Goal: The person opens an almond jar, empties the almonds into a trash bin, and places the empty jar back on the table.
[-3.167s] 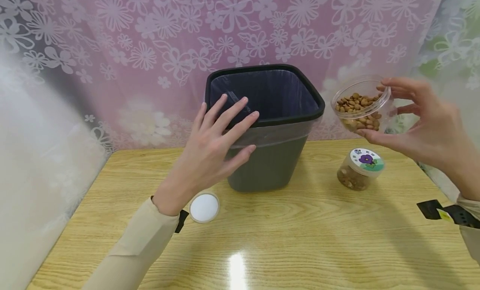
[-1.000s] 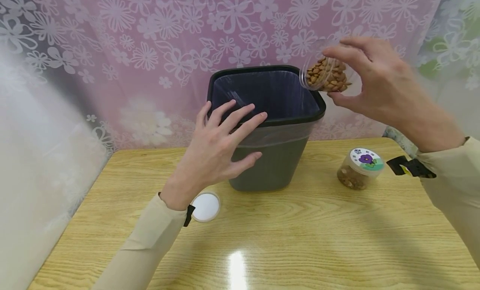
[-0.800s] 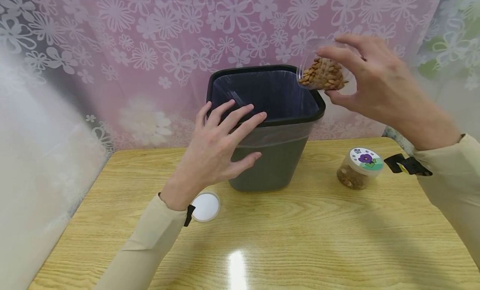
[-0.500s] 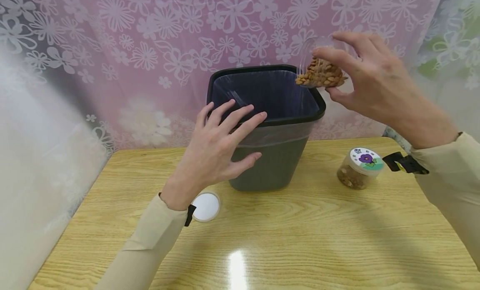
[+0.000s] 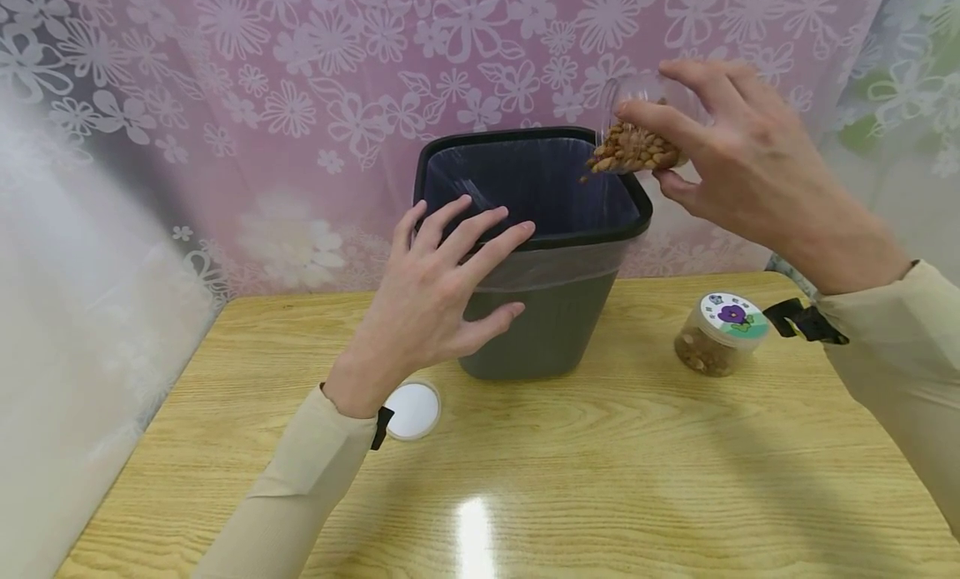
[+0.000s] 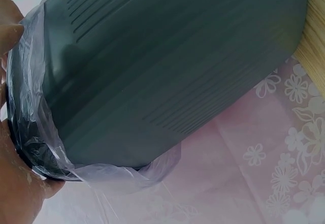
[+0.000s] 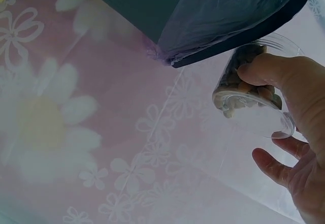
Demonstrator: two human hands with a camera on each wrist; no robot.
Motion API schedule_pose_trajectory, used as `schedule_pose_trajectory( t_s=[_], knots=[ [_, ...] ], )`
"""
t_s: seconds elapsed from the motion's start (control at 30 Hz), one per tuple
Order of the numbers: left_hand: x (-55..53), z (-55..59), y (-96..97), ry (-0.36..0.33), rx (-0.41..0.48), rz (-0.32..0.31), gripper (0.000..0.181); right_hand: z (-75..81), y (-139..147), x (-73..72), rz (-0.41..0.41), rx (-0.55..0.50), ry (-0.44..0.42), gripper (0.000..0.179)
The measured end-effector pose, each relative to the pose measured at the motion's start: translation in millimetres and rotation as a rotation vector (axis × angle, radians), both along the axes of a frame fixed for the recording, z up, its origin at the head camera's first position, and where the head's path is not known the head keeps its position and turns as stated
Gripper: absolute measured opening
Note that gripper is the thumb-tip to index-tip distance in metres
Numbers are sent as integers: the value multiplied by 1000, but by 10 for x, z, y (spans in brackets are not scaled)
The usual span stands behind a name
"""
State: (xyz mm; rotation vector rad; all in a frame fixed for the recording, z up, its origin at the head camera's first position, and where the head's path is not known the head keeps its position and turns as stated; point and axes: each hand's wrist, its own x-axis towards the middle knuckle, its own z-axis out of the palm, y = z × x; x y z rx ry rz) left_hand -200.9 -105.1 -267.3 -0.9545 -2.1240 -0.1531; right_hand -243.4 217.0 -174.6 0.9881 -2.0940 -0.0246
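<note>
My right hand [image 5: 757,162] grips a clear plastic jar [image 5: 647,92], tipped on its side with its mouth toward the trash can [image 5: 536,329]. Small brown kernels [image 5: 633,148], like almonds, bunch at the jar's lower lip, and a few drop over the can's right side. In the right wrist view the thumb lies on the jar [image 7: 254,113], with fingers beyond it. My left hand [image 5: 435,296] rests on the can's near-left rim, fingers spread loosely over the edge. The left wrist view shows the can's grey side and folded clear liner [image 6: 38,97]; that hand is partly cut off.
A lidded jar [image 5: 720,336] with a purple flower label and brown contents stands right of the can on the wooden table [image 5: 570,479]. A round white lid [image 5: 414,411] lies near the left wrist. A pink floral curtain [image 5: 360,87] hangs close behind.
My right hand has carried the jar left to above the can's right rim and tipped it further. Kernels have slid to its mouth and some fall out. The left hand stays nearly still.
</note>
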Motion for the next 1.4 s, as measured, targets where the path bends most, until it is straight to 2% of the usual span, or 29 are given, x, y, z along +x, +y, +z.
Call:
schedule_pose_trajectory(
  t_s=[0.37, 0.9, 1.4],
  knots=[
    [-9, -16, 6, 2, 8, -8, 70, 9, -17, 11, -2, 29, 20, 95],
    [-18, -7, 3, 15, -14, 13, 71, 32, -40, 15, -8, 68, 33, 86],
    [-28, -8, 1, -3, -16, 11, 71, 29, -110, 23, -22, 142, 100, 85]
  ],
)
